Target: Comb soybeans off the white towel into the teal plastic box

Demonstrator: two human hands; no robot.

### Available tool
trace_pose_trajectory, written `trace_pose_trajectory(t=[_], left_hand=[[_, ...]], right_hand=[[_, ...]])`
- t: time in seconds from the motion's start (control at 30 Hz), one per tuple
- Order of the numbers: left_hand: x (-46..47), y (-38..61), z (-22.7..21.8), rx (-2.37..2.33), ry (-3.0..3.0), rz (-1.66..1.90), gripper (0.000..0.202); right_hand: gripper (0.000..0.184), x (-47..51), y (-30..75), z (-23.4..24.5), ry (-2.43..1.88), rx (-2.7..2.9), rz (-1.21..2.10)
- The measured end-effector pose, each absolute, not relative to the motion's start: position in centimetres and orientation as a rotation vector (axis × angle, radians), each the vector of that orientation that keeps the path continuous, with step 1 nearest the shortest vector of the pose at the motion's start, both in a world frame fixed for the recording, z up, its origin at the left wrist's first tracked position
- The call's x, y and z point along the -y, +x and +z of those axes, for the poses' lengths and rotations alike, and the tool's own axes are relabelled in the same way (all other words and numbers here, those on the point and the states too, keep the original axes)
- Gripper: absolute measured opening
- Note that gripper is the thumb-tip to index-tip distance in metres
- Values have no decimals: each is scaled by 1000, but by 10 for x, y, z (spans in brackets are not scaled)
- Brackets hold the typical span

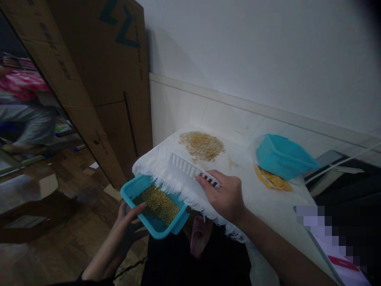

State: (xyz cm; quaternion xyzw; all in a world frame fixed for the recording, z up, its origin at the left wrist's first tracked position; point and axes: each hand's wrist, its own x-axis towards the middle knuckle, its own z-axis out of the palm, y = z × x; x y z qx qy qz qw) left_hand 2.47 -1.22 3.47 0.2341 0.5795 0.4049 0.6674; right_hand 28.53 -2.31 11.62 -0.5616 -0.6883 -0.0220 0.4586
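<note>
My left hand [131, 222] grips a turquoise plastic container [126, 193] by its near left side, thumb over the rim. It is held tilted just below the table's front edge, with yellow soybeans [157, 204] inside. The fringe of the white tablecloth [166, 159] hangs over its far rim. My right hand [224, 194] is closed around one end of a white plastic piece with a row of slots [184, 169], which rests on or just over the cloth near that edge. Behind it, a spread pile of soybeans [202, 145] lies on the cloth.
A second turquoise container [282, 155] stands at the right by a yellow packet [272, 178]. Dark items and a white cable [342, 161] lie beyond. Tall cardboard boxes [110, 79] rise on the left; a person in a red patterned top [24, 85] is behind them.
</note>
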Motion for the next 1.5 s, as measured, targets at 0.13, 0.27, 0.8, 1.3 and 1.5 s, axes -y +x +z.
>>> trace_pose_trajectory(t=[0.13,0.27,0.8,1.3,1.5], left_hand=[[12,25,35,-1305,511,916,87],[12,24,35,-1308,510,916,89],[13,30,29,-1315,542,887,79],[13,31,31,-1323,542,888,77],[10,27,29,-1320,491,878,87]], right_hand=[[23,16,289,113,-1404,1682,-91],[24,22,288,113,-1392,1710,-19],[35,-27,388,113,-1697,1479,-144],[24,-38,363,125,-1690,1553,-44],[27,-31,360,127,-1649,1527,118]])
